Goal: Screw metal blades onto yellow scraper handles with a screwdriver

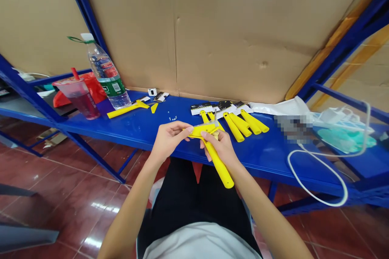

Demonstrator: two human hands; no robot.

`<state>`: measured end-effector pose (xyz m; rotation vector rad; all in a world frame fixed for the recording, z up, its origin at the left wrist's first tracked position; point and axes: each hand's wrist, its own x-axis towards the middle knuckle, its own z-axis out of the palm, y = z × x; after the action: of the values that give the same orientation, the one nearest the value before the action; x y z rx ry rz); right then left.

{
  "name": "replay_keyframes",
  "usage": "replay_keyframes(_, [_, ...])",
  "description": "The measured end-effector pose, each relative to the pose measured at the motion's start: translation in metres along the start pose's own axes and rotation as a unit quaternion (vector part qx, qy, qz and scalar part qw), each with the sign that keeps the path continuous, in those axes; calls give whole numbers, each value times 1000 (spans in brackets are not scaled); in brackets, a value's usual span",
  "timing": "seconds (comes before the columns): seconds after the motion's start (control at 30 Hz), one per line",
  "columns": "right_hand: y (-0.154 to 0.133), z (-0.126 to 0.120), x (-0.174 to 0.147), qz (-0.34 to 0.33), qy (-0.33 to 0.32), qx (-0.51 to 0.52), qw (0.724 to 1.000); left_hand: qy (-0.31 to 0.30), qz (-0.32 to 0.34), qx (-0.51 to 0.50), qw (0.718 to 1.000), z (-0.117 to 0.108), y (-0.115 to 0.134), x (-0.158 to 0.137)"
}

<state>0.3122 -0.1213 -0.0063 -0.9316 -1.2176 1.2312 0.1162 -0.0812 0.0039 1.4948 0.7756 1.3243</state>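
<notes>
Assembly of hand tools at a blue bench (139,127). The yellow tool (219,166) was held above the bench's near edge, its handle slanting out over the lap, a position that presumably left the handle free of the bench top. The left hand (170,139) pinched one end of the broad head between thumb and fingers; the right hand (224,145) grasped the other end near the neck, thumb above and fingers below, probably to steady the piece from both sides.

Several yellow tools (234,127) lay fanned right of the middle, handles towards the near edge, seemingly within easy reach of the right hand. Black-and-white cards (225,107) lay behind them, near the far edge. A separate yellow tool (127,109) lay towards the left, close to the base of a bottle (121,99); a cup (80,99) stood further left. Along the far edge rose a cardboard sheet (212,40), perhaps serving as a backstop. A white cable (342,190) looped past the near edge towards the right corner.

Labelling: the bottle's green label (112,86) bore a barcode and white lettering, not legible; the cards' print was too small to read.
</notes>
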Motion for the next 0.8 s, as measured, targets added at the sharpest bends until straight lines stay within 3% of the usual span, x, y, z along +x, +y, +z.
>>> replay_keyframes(0.27, [9, -3, 2, -12, -1, 13, 1000, 1, -19, -20, 1000, 0, -1, 2])
replay_keyframes(0.53, [9, -2, 1, -19, -4, 5, 1000, -4, 19, -44, 999, 1, -2, 0])
replay_keyframes(0.8, [8, -2, -1, -25, -5, -1, 1000, -10, -52, -55, 997, 6, -2, -2])
